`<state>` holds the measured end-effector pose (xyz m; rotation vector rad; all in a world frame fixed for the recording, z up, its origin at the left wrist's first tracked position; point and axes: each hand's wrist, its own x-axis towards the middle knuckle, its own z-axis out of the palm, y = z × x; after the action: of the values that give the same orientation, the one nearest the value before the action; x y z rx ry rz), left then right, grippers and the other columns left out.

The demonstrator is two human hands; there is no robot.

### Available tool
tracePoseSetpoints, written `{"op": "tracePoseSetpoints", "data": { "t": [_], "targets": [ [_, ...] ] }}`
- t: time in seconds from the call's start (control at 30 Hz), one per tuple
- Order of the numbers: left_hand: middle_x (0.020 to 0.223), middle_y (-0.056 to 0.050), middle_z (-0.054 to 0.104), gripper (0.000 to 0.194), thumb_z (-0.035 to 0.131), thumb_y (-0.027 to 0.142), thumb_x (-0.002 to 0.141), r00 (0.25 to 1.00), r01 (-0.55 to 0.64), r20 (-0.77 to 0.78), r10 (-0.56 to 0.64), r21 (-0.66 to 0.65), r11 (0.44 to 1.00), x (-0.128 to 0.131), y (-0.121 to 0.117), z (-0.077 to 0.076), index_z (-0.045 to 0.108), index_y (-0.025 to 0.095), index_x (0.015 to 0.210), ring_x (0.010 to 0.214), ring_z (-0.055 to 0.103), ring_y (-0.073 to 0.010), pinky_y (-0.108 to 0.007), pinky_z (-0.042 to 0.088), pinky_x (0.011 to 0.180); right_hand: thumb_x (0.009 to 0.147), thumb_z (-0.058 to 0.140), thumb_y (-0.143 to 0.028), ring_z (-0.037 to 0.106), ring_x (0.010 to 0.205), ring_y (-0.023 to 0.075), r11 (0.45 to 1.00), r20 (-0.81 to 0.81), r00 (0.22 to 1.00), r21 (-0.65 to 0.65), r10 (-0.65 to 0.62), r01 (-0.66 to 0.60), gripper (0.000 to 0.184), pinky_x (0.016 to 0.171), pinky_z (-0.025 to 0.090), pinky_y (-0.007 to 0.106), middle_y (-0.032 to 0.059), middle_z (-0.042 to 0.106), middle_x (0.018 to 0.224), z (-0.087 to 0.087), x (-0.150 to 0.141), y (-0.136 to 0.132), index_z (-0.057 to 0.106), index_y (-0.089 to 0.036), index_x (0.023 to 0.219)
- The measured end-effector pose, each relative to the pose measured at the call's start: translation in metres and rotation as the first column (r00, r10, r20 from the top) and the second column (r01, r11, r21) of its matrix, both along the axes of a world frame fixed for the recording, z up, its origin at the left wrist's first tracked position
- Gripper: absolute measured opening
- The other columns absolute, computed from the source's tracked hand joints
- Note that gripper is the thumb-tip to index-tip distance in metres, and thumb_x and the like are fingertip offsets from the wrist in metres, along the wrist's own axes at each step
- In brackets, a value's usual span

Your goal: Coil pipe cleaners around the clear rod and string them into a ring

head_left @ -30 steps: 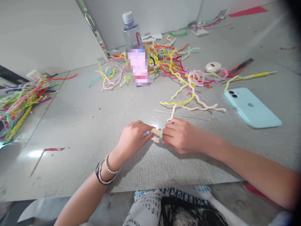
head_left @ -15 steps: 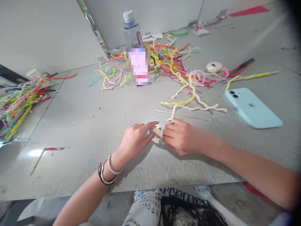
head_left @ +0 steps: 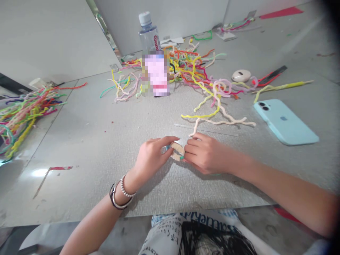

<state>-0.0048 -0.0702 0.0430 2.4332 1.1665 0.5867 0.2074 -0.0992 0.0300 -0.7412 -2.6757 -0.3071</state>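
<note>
Between my two hands is a small cream ring of fuzzy pipe cleaner point(head_left: 177, 150) with bits of blue and green at its sides. My left hand point(head_left: 152, 156) pinches its left side between thumb and fingers. My right hand point(head_left: 203, 154) is closed at the ring's right side, its fingertips partly hidden behind the knuckles. Just beyond my right hand lies a cream pipe cleaner point(head_left: 196, 126), its near end by my knuckles. A thin clear stick point(head_left: 207, 130) lies flat on the table behind my hands.
A light-blue phone point(head_left: 287, 122) lies at the right, with a white oval case point(head_left: 241, 75) behind it. Tangled colourful pipe cleaners point(head_left: 196, 65) spread around a clear bottle point(head_left: 149, 35) at the back. Another bundle point(head_left: 23, 115) lies at the left on the grey table point(head_left: 106, 152).
The cream ring has turned slightly between my fingers and shows its opening more. My hands have barely moved; a bit of green now shows under my right hand.
</note>
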Motion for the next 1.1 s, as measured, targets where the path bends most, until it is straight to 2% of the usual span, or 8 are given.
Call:
{"op": "tracePoseSetpoints", "data": {
  "t": [0.17, 0.53, 0.67, 0.8, 0.87, 0.97, 1.03, 1.1],
  "targets": [
    [0.097, 0.002, 0.077, 0.032, 0.058, 0.010, 0.082, 0.999, -0.019, 0.031, 0.020, -0.044, 0.999, 0.002, -0.001, 0.001, 0.071, 0.025, 0.107, 0.086, 0.072, -0.0161, -0.024, 0.053, 0.079, 0.094, 0.049, -0.020, 0.048, 0.067, 0.0176, 1.000, 0.001, 1.000, 0.004, 0.002, -0.002, 0.027, 0.068, 0.027, 0.034, 0.0025, 0.060, 0.068, -0.001, -0.002, -0.001, 0.063, -0.015, 0.071],
    [0.088, 0.000, 0.077, 0.039, 0.055, 0.012, 0.087, 0.999, -0.013, -0.036, 0.016, 0.079, 0.997, 0.000, -0.005, -0.002, 0.065, 0.026, 0.121, 0.069, 0.068, -0.0128, -0.021, 0.050, 0.064, 0.094, 0.048, -0.016, 0.049, 0.067, 0.0175, 1.000, -0.026, 1.000, 0.000, -0.010, 0.010, 0.027, 0.069, 0.027, 0.033, 0.0035, 0.060, 0.067, -0.003, -0.002, 0.001, 0.064, -0.014, 0.072],
    [0.102, -0.001, 0.074, 0.045, 0.062, 0.020, 0.088, 0.996, -0.061, 0.073, 0.060, 0.011, 0.998, -0.001, -0.001, 0.004, 0.052, 0.025, 0.131, 0.083, 0.068, -0.0130, -0.023, 0.051, 0.073, 0.094, 0.047, -0.019, 0.049, 0.067, 0.0181, 0.993, -0.108, 0.988, 0.027, -0.111, 0.114, 0.031, 0.069, 0.029, 0.033, 0.0039, 0.059, 0.065, 0.003, 0.001, 0.001, 0.064, -0.014, 0.069],
    [0.098, -0.005, 0.071, 0.042, 0.067, 0.039, 0.085, 0.963, -0.106, 0.230, 0.139, -0.151, 0.983, -0.004, 0.009, 0.011, 0.055, 0.020, 0.121, 0.083, 0.065, -0.0137, -0.022, 0.050, 0.068, 0.095, 0.046, -0.021, 0.050, 0.067, 0.0185, 0.978, -0.248, 0.948, 0.003, -0.201, 0.208, 0.033, 0.068, 0.032, 0.032, 0.0038, 0.058, 0.064, 0.007, 0.003, 0.002, 0.064, -0.015, 0.068],
    [0.086, -0.004, 0.069, 0.036, 0.063, 0.044, 0.086, 0.960, -0.009, 0.259, 0.102, -0.338, 0.941, -0.005, 0.012, 0.011, 0.059, 0.017, 0.109, 0.073, 0.063, -0.0126, -0.021, 0.048, 0.060, 0.095, 0.045, -0.022, 0.050, 0.067, 0.0180, 0.974, -0.295, 0.930, -0.004, -0.218, 0.227, 0.033, 0.068, 0.032, 0.032, 0.0036, 0.057, 0.063, 0.008, 0.003, 0.002, 0.064, -0.015, 0.068],
    [0.070, -0.001, 0.063, 0.031, 0.060, 0.045, 0.087, 0.945, 0.203, 0.327, 0.006, -0.602, 0.772, 0.000, 0.012, 0.006, 0.059, 0.015, 0.092, 0.060, 0.057, -0.0106, -0.022, 0.047, 0.056, 0.095, 0.044, -0.022, 0.048, 0.066, 0.0176, 0.974, -0.300, 0.929, -0.001, -0.215, 0.225, 0.034, 0.067, 0.032, 0.031, 0.0030, 0.056, 0.063, 0.008, 0.002, 0.001, 0.062, -0.016, 0.067],
    [0.068, 0.000, 0.059, 0.028, 0.062, 0.042, 0.085, 0.911, 0.263, 0.409, 0.042, -0.659, 0.705, 0.005, 0.008, 0.001, 0.056, 0.016, 0.087, 0.058, 0.055, -0.0098, -0.022, 0.048, 0.055, 0.095, 0.043, -0.022, 0.046, 0.065, 0.0177, 0.977, -0.272, 0.940, 0.001, -0.206, 0.214, 0.035, 0.067, 0.031, 0.031, 0.0030, 0.054, 0.062, 0.007, 0.000, 0.001, 0.061, -0.017, 0.066],
    [0.067, 0.001, 0.056, 0.027, 0.063, 0.041, 0.083, 0.885, 0.270, 0.455, 0.097, -0.672, 0.690, 0.009, 0.005, -0.001, 0.054, 0.016, 0.087, 0.057, 0.053, -0.0091, -0.021, 0.047, 0.054, 0.095, 0.042, -0.021, 0.046, 0.065, 0.0179, 0.980, -0.255, 0.948, 0.005, -0.191, 0.199, 0.035, 0.067, 0.031, 0.031, 0.0034, 0.054, 0.063, 0.006, -0.001, 0.000, 0.061, -0.016, 0.066]
  ]
}}
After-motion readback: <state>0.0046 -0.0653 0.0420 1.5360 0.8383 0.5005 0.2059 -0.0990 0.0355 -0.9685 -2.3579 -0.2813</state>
